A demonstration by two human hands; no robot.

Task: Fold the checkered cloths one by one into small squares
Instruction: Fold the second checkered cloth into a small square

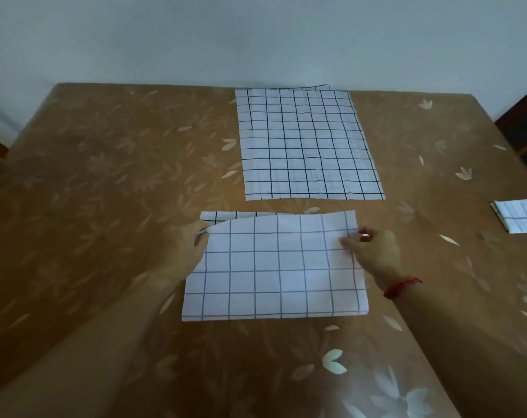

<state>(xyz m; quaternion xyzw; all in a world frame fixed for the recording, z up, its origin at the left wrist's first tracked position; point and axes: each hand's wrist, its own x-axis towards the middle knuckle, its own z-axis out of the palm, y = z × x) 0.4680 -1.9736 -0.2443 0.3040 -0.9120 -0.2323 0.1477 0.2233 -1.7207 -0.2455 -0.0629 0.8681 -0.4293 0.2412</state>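
Near edge of the brown floral table (105,191): checkered cloth (280,267) folded over on itself, left hand (185,245) & right hand (372,251) each pinching an upper corner of the top layer. Beyond it, stack of unfolded checkered cloths (307,143) lies flat; at far right, a folded square (519,218) sits well apart.

Dim, soft daylight; slight blur; edges seemingly wide-angle warped.

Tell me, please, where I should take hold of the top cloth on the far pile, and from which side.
Probably pinch the top cloth at its two near corners, coming from your side. It lies flat with its near edge toward you; a lower sheet peeks out on the left, so take only one layer.
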